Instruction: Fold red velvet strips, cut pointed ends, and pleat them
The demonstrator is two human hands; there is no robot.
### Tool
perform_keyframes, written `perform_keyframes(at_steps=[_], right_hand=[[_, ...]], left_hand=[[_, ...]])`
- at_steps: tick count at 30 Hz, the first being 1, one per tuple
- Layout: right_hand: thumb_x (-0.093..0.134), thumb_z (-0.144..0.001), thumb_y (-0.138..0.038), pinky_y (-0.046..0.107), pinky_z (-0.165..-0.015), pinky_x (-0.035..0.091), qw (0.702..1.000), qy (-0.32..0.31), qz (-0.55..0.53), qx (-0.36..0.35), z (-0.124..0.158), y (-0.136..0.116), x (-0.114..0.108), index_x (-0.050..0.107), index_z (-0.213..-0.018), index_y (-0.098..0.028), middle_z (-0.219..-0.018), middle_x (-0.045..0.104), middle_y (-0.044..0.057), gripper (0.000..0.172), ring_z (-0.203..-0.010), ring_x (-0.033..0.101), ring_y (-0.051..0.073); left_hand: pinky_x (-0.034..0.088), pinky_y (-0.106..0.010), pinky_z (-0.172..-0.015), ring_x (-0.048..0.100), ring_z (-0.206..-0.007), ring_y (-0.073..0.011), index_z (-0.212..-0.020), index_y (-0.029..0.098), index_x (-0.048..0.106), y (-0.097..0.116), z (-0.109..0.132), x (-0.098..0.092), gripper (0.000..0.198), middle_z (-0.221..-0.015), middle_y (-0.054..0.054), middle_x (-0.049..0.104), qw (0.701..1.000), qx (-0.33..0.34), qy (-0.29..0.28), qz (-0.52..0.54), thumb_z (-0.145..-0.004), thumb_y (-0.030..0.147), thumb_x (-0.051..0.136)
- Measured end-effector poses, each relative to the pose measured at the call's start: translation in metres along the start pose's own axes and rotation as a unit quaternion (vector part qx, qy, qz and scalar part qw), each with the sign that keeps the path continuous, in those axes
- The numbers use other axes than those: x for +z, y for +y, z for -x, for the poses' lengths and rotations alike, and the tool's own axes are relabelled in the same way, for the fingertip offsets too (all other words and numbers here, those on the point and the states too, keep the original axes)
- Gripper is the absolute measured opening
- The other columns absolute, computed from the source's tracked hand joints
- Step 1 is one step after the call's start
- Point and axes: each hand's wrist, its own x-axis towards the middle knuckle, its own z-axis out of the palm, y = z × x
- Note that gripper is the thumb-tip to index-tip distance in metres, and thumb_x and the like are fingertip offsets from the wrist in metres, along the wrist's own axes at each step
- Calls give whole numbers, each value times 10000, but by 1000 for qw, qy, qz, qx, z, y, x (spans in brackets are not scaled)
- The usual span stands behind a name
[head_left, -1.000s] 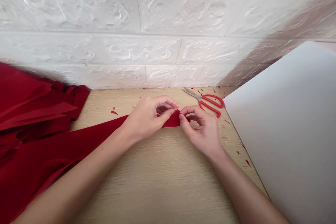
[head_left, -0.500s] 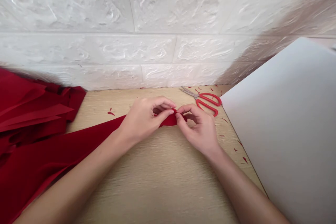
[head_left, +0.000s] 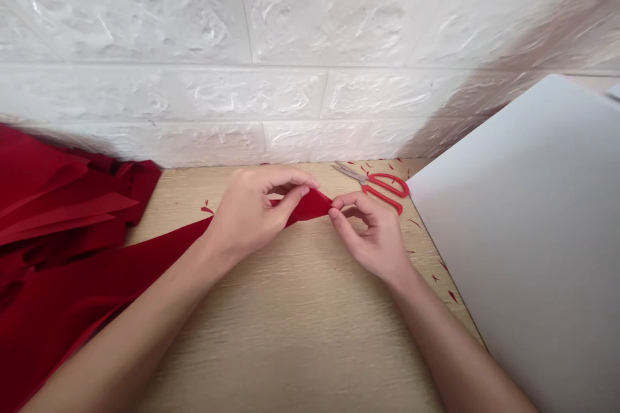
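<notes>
A long piece of red fabric (head_left: 165, 258) runs from the left side across the wooden table to both hands. My left hand (head_left: 252, 210) pinches its upper edge between thumb and forefinger. My right hand (head_left: 371, 232) has the pointed end of the same fabric between thumb and fingertips. A short stretch of cloth is drawn taut between the two hands, raised a little off the table. Just behind my right hand lies a pair of scissors (head_left: 382, 187) with red handles, blades toward the wall.
A heap of red fabric (head_left: 62, 200) fills the left. At the right, a large white panel (head_left: 527, 226) rises beside the table (head_left: 290, 329). Small red scraps (head_left: 452, 295) lie scattered along the table's right side. A white brick-patterned wall (head_left: 290, 13) closes off the back.
My left hand has moved left, away from my right hand, which has shifted slightly right. The fabric between them, bunched before, is now stretched out.
</notes>
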Motion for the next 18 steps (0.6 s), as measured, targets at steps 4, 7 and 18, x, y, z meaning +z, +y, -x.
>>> perform_keyframes(at_steps=[4, 7, 18], right_hand=[[633, -902, -206, 313, -683, 554, 994, -16, 68, -86, 0, 3, -4, 641, -929, -234, -876, 729, 26, 40, -738, 673, 173], [642, -900, -193, 337, -733, 548, 985, -33, 107, -130, 0, 4, -6, 647, -990, -235, -899, 731, 34, 100, -781, 678, 193], [673, -912, -235, 303, -631, 523, 987, -27, 95, -125, 4, 1, 0, 601, -924, -199, -812, 680, 32, 81, -722, 636, 171]], left_hand=[[571, -190, -733, 727, -850, -120, -942, 222, 762, 4, 0, -4, 157, -950, 24, 797, 999, 28, 3, -27, -912, 164, 619], [564, -193, -736, 726, -851, -121, -956, 211, 742, 6, 1, -4, 152, -957, 18, 793, 996, 71, -5, -60, -913, 147, 611], [509, -134, -678, 690, -760, -64, -870, 178, 650, 7, 3, -6, 138, -852, 41, 753, 983, 151, 13, -107, -879, 52, 594]])
